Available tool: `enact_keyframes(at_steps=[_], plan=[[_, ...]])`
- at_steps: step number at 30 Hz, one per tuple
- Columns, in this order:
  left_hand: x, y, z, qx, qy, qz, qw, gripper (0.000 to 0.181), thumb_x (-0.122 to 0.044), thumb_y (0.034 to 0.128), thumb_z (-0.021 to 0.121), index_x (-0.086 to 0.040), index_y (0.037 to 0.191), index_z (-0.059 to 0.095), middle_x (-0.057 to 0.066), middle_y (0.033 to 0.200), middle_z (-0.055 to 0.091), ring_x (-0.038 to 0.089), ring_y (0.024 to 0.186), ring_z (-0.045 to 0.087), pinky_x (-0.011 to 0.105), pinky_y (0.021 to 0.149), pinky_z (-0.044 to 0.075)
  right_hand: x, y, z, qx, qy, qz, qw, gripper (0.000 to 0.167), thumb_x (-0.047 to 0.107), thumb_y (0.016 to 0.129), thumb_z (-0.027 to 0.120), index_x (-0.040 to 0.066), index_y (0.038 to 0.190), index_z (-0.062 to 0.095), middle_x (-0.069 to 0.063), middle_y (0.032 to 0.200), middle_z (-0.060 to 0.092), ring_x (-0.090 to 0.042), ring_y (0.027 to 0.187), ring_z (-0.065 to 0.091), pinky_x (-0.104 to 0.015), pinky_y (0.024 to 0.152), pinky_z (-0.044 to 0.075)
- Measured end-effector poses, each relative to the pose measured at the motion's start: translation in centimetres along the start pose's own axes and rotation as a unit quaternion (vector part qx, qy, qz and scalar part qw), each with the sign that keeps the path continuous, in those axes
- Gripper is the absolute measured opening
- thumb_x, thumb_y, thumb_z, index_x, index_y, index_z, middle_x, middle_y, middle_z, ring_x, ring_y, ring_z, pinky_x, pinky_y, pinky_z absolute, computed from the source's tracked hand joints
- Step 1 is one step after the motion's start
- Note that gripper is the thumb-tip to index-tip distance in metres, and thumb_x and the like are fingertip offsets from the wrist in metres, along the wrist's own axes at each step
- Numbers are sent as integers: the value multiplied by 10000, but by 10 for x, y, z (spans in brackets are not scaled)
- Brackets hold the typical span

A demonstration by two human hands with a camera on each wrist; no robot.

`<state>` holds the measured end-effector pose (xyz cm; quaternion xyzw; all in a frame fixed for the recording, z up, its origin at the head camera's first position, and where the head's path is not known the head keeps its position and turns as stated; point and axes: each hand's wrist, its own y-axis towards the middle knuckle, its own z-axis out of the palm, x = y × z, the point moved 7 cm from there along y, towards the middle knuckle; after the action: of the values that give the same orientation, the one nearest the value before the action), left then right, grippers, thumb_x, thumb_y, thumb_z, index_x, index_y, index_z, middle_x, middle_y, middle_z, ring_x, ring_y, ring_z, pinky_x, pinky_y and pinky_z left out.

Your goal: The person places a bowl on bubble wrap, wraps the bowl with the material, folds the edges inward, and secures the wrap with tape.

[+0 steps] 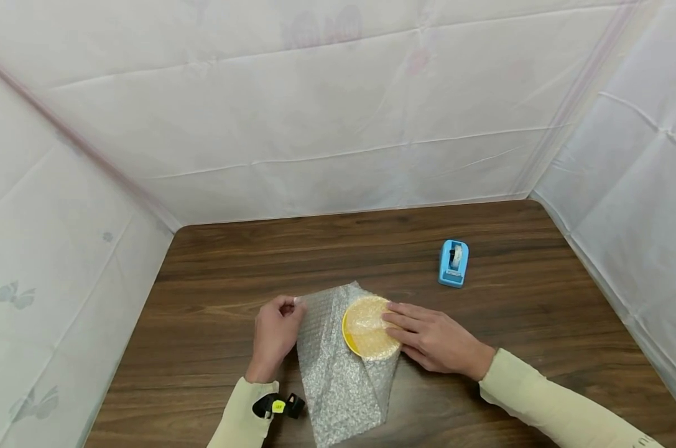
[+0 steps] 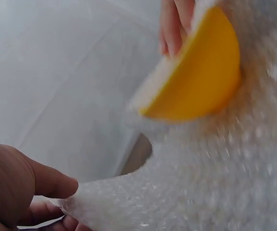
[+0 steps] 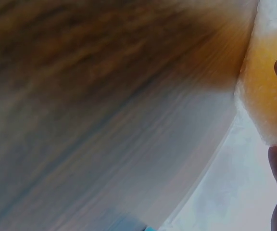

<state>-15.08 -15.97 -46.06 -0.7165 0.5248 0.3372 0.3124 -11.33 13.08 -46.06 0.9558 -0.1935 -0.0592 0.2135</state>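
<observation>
The left hand (image 1: pixel 276 337) is pinching the clear bubble-wrap sheet's (image 1: pixel 338 392) eleven-o'clock corner; the right hand (image 1: pixel 435 339), fingers outstretched, is resting at three o'clock on the partly covered round yellow plastic-looking bowl (image 2: pixel 203 72).

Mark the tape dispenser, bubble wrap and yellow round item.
Tape dispenser (image 1: pixel 453 264), head view: middle, at the roll.
Bubble wrap (image 1: pixel 340 386), head view: lower sheet.
Yellow round item (image 2: pixel 206 72), left wrist view: bare surface.

The left sleeve (image 1: pixel 238 414) is pale yellow, with a black strap (image 1: pixel 263 404), a yellow tag (image 1: pixel 278 406) and a little black box (image 1: pixel 295 406). The right sleeve (image 1: pixel 539 395) matches, with dark letters (image 1: pixel 643 441).
</observation>
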Motion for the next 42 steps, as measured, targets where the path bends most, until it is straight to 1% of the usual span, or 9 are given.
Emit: enact_keyframes(at_steps=[3,8,11,15,21,26,32,39,42], plan=[[-14,-7,-2,-66,-195,196,9996,176,-185,967,725,-26,1031,766,121,946,749,137,784,622,224,656,493,1,1,0,13,-1,-6,10000,359,322,1072,558,98,1297,726,-109,1431,670,-288,1366,616,-416,1060,557],[-34,-17,2,-139,-472,552,9973,135,-150,957,743,-28,1002,778,127,933,767,110,762,632,192,633,506,1,2,0,64,47,26,10000,339,294,1017,674,107,1295,728,-101,1434,669,-286,1372,610,-415,1056,561],[-43,-24,10,-20,-765,691,9947,117,-133,950,750,-27,990,781,128,937,771,105,782,662,188,657,536,1,3,0,93,77,45,9999,352,284,992,714,110,1297,726,-96,1436,669,-284,1377,606,-417,1056,562],[-52,-33,23,234,-1014,881,9907,108,-139,946,761,-37,973,782,121,929,778,104,788,688,191,671,560,2,3,2,86,93,39,9999,333,293,1017,675,104,1285,732,-97,1434,669,-283,1377,606,-418,1056,562],[-61,-43,43,479,-1174,1242,9841,119,-150,946,762,-34,957,780,126,920,780,127,802,712,190,665,571,3,4,2,10,86,-11,10000,301,289,1023,662,99,1237,754,-102,1423,675,-287,1370,611,-416,1054,563],[-66,-52,57,557,-1213,1502,9796,78,-124,942,755,-53,918,780,101,925,777,140,826,740,180,694,593,5,5,2,4,113,-14,9999,288,282,1010,685,100,1218,764,-105,1419,678,-285,1366,616,-414,1046,570],[-71,-57,65,456,-928,1989,9746,80,-88,935,747,-44,892,798,67,867,765,146,789,746,204,718,611,6,6,3,39,68,-3,10000,328,311,1055,601,100,1257,750,-101,1415,682,-274,1366,617,-407,1038,575],[-71,-60,73,494,-383,2089,9759,61,-93,921,764,-62,907,814,20,856,750,63,754,690,183,702,584,7,7,2,-120,58,-29,9999,437,334,1100,449,62,1334,700,-113,1407,686,-273,1345,633,-399,1037,573],[-72,-62,76,472,-115,2214,9740,55,-107,913,773,-80,904,821,-9,831,729,10,723,634,162,672,544,6,7,2,-153,170,50,9997,463,334,1103,424,49,1372,670,-120,1419,677,-272,1347,632,-398,1042,570]])
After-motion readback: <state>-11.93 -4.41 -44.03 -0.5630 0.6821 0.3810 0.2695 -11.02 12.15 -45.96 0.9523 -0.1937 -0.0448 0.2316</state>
